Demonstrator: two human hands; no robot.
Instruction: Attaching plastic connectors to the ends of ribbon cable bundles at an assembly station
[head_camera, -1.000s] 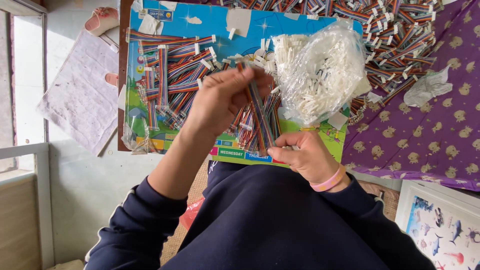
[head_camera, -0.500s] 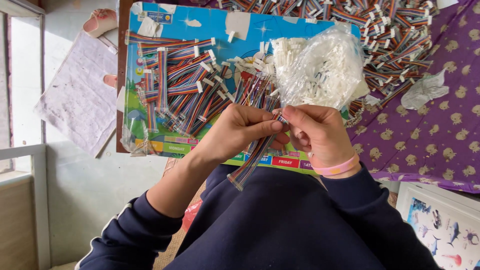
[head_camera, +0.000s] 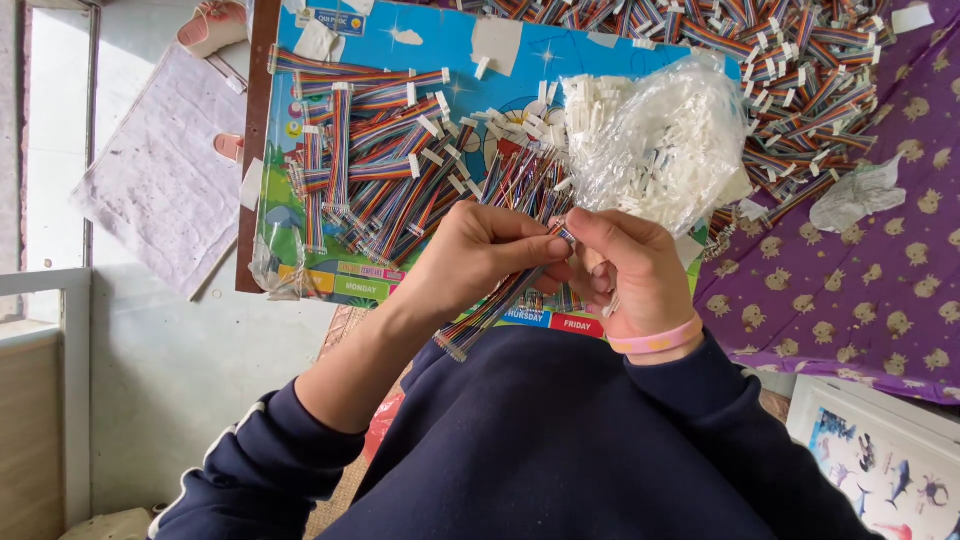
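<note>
left hand | right hand | still pinching ribbon cable | barely moved

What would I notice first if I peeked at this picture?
Rainbow wires piled on the blue board, top middle. Just right, a clear bag of white bits. Below, the left hand and right hand pinch one rainbow strip together.

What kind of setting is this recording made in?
Probably a home set up for piecework, not a factory: rainbow ribbon cables heaped on a cartoon-print board, a patterned purple cloth, and a clear bag of white connectors.
</note>
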